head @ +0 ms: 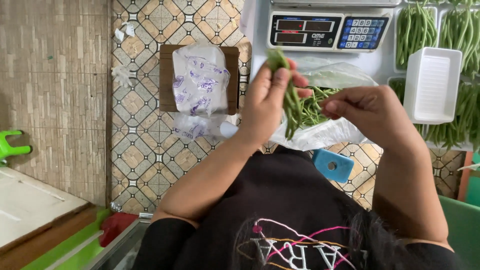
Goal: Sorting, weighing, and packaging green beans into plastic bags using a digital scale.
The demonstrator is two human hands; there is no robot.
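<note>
My left hand (pixel 267 102) clamps a bunch of green beans (pixel 290 100) above the clear bag (pixel 325 132) near the scale (pixel 327 30), right hand (pixel 370 112) fingers loosely curled; a slack grip could spill beans onto the tiled floor (pixel 145 150).

Clear plastic bag (pixel 330 132) of green beans, under and between both hands. White bag with purple print (pixel 200 85), left of the left hand. Scale displays (pixel 305 31), dark panels, red digits, above the hands. White foam tray (pixel 432 85), right of the right hand.
</note>
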